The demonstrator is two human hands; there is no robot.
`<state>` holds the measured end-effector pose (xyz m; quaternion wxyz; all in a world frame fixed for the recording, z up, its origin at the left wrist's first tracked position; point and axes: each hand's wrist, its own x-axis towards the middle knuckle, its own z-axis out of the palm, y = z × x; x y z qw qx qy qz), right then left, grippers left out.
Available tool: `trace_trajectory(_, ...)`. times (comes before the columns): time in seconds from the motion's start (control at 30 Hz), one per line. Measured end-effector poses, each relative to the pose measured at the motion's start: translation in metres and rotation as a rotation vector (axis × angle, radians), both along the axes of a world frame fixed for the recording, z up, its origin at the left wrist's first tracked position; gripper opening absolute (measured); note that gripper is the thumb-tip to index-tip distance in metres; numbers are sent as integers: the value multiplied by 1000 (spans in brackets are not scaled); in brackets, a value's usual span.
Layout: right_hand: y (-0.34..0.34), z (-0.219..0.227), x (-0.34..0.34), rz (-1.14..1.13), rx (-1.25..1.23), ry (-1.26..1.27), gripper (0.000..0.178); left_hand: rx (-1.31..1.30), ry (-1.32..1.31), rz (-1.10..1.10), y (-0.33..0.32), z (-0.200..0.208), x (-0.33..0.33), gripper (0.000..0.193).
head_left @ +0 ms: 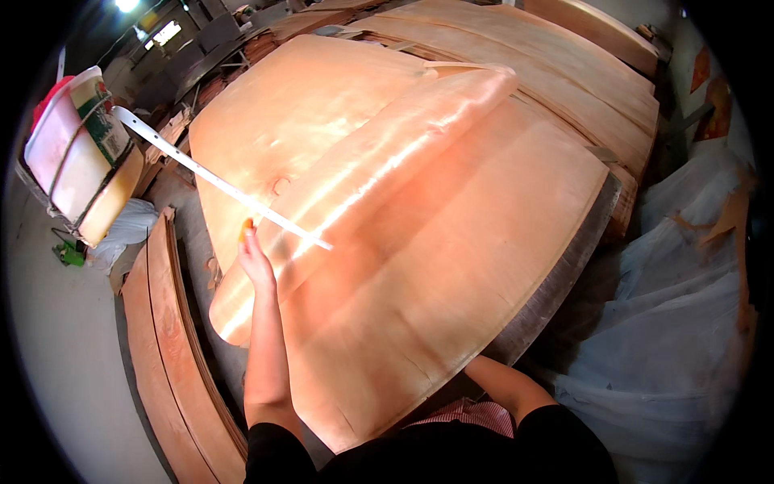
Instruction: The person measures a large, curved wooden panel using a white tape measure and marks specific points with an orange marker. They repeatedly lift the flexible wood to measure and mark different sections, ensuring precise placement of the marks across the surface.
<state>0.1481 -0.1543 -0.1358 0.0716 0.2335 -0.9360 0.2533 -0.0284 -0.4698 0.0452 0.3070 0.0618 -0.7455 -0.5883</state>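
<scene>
A wide, thin sheet of light orange wood veneer [451, 234] covers the stack before me, with a long glossy curl [379, 173] running diagonally across it. My left hand [256, 256] reaches up against the left part of this curl, fingers stretched out, with orange at one fingertip. Just beyond those fingertips, a white strip with holes [201, 171] slants over the veneer. My right forearm [509, 385] goes to the near edge of the sheet. The right hand is mostly hidden there, so its fingers do not show.
At upper left hangs a white plastic container [72, 153] in a wire holder. Long curved wood sheets [165, 339] stand at the left. Further veneer stacks [556, 56] lie behind. Translucent plastic sheeting [669, 298] drapes on the right, beside the dark board edge [556, 294].
</scene>
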Motion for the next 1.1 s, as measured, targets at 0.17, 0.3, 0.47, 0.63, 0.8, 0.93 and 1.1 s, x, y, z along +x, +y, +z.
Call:
trace_trajectory(0.17, 1, -1, 6, 22, -13, -1, 30, 200, 336, -362, 71, 91, 61, 43)
trace_trajectory(0.3, 5, 3, 8, 32, -9, 4, 30, 190, 291, -196, 88, 106, 94, 24)
trace_trajectory(0.47, 4, -2, 3, 37, 2, 14, 30, 295, 179, -140, 84, 130, 116, 26)
trace_trajectory(0.63, -4, -5, -3, 31, 24, 45, 30, 277, 112, -158, 52, 145, 135, 25)
trace_trajectory(0.8, -11, -7, -1, 51, 41, 59, 29, 209, 142, -103, 31, 151, 141, 23)
trace_trajectory(0.93, 8, -7, 37, 150, 57, 3, 29, 195, 176, -85, 30, 149, 141, 24)
trace_trajectory(1.1, 47, 83, 83, 641, 228, -595, 30, 246, 259, -16, 27, 146, 141, 24)
